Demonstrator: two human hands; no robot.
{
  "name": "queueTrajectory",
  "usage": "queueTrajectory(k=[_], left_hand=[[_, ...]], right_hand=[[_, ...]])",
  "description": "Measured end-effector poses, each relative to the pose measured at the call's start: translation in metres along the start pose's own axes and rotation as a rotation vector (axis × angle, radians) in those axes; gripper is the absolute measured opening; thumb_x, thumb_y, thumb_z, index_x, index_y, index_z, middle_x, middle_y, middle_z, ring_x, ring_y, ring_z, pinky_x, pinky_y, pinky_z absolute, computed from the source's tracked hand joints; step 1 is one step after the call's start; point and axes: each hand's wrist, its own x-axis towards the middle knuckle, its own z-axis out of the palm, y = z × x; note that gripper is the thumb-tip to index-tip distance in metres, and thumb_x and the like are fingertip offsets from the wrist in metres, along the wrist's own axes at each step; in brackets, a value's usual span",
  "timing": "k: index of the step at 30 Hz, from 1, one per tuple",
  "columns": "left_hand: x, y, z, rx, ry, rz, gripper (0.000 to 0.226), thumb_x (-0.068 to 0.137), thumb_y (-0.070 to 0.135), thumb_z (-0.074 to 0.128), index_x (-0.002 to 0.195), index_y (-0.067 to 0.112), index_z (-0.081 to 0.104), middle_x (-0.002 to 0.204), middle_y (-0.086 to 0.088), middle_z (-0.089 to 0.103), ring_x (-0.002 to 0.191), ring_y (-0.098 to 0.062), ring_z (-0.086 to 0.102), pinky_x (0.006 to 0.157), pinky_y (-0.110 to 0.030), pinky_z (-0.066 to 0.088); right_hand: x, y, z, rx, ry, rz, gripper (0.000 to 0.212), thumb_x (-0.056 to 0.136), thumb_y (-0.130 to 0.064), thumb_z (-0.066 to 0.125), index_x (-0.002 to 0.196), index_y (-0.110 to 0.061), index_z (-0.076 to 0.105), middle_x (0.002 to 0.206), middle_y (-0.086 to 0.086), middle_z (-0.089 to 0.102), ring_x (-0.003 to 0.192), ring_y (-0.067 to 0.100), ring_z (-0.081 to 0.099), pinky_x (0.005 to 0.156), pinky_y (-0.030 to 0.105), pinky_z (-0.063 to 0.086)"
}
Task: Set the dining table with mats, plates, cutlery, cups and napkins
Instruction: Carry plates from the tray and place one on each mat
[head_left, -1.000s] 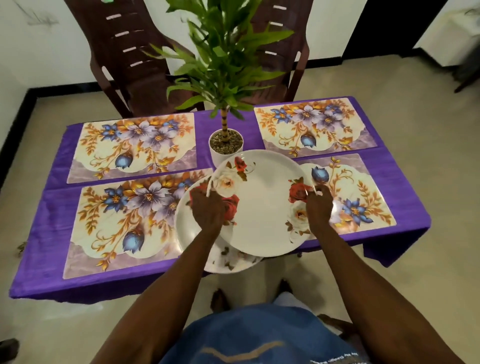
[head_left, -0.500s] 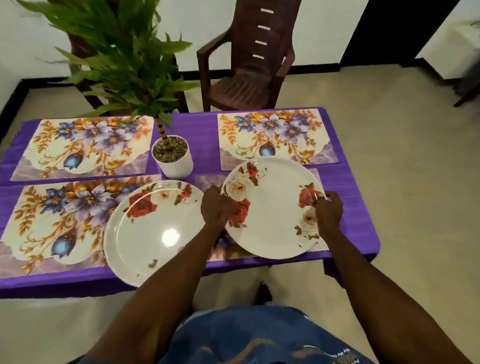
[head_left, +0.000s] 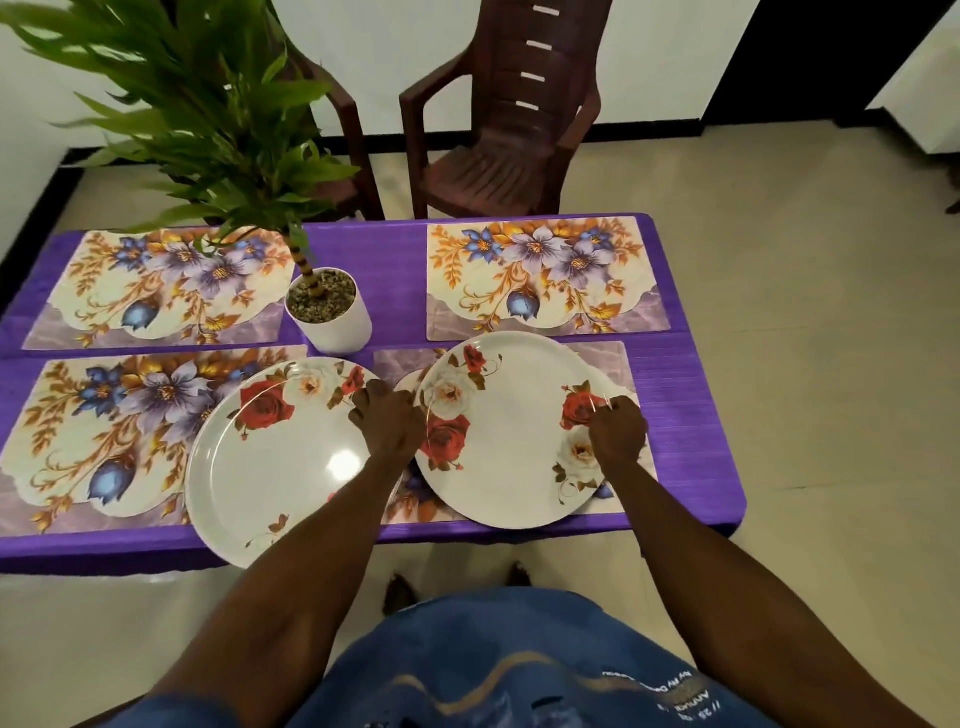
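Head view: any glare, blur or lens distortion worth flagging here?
Head view: a bright glare spot sits on the left plate; the plant leaves at top left look soft; wide-angle bending curves the table edges; the held plate and both hands are fairly sharp.

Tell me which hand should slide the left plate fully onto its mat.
Left. The left hand sits beside the left plate, which overhangs the table edge; the right hand grips the right plate's far rim.
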Motion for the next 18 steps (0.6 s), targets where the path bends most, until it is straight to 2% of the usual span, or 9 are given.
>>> queueTrajectory(k=[2, 5, 8, 11, 14, 17, 18], left_hand=[[0.001, -0.005, 0.002, 0.003, 0.012, 0.019, 0.028, 0.09, 0.028, 0.059, 0.106, 0.01, 0.072, 0.131, -0.018, 0.044, 0.125, -0.04, 0.033, 0.103, -0.05, 0.03], [0.003, -0.007, 0.003, 0.008, 0.023, 0.016, 0.025, 0.091, 0.028, 0.059, 0.105, 0.013, 0.075, 0.136, -0.019, 0.041, 0.129, -0.041, 0.029, 0.105, -0.051, 0.029], [0.005, -0.005, 0.004, -0.008, 0.031, 0.025, 0.024, 0.089, 0.024, 0.06, 0.102, 0.012, 0.075, 0.134, -0.018, 0.041, 0.127, -0.041, 0.031, 0.104, -0.05, 0.03], [0.005, -0.004, 0.006, -0.049, 0.027, 0.011, 0.025, 0.088, 0.025, 0.062, 0.102, 0.009, 0.074, 0.132, -0.018, 0.042, 0.126, -0.039, 0.033, 0.105, -0.05, 0.03], [0.004, -0.001, 0.009, -0.092, 0.021, -0.003, 0.026, 0.089, 0.025, 0.063, 0.104, 0.005, 0.07, 0.132, -0.018, 0.041, 0.127, -0.038, 0.035, 0.106, -0.048, 0.031], [0.003, 0.0, 0.012, -0.125, 0.012, 0.006, 0.03, 0.089, 0.027, 0.063, 0.107, 0.004, 0.066, 0.133, -0.018, 0.038, 0.126, -0.038, 0.035, 0.106, -0.048, 0.032], [0.003, -0.001, 0.012, -0.128, 0.008, 0.008, 0.031, 0.089, 0.028, 0.063, 0.108, 0.003, 0.065, 0.134, -0.019, 0.038, 0.126, -0.039, 0.035, 0.106, -0.049, 0.033]], right_hand=[[0.004, 0.001, 0.003, -0.074, -0.014, -0.014, 0.027, 0.095, -0.011, 0.048, 0.111, 0.002, 0.066, 0.112, 0.018, 0.067, 0.101, 0.033, 0.062, 0.076, 0.034, 0.044], [0.01, 0.004, 0.008, -0.101, -0.027, -0.026, 0.021, 0.091, -0.009, 0.05, 0.097, 0.001, 0.068, 0.097, 0.015, 0.069, 0.085, 0.029, 0.061, 0.067, 0.029, 0.037], [0.012, 0.006, 0.011, -0.062, -0.015, -0.039, 0.019, 0.092, -0.008, 0.05, 0.091, 0.0, 0.067, 0.083, 0.009, 0.063, 0.077, 0.023, 0.056, 0.064, 0.027, 0.037], [0.015, 0.013, 0.012, -0.051, -0.037, -0.066, 0.017, 0.092, -0.011, 0.052, 0.078, -0.009, 0.06, 0.071, 0.003, 0.056, 0.068, 0.018, 0.052, 0.055, 0.024, 0.032], [0.021, 0.017, 0.009, -0.027, -0.064, -0.053, 0.013, 0.092, -0.013, 0.053, 0.08, -0.018, 0.054, 0.068, -0.003, 0.052, 0.072, 0.017, 0.05, 0.06, 0.023, 0.034], [0.025, 0.018, 0.005, -0.014, -0.102, -0.064, 0.016, 0.095, -0.011, 0.05, 0.081, -0.017, 0.055, 0.064, -0.012, 0.046, 0.077, 0.017, 0.052, 0.053, 0.019, 0.031], [0.026, 0.019, 0.004, -0.011, -0.117, -0.071, 0.017, 0.096, -0.011, 0.05, 0.082, -0.017, 0.059, 0.065, -0.012, 0.05, 0.078, 0.018, 0.053, 0.053, 0.019, 0.031]])
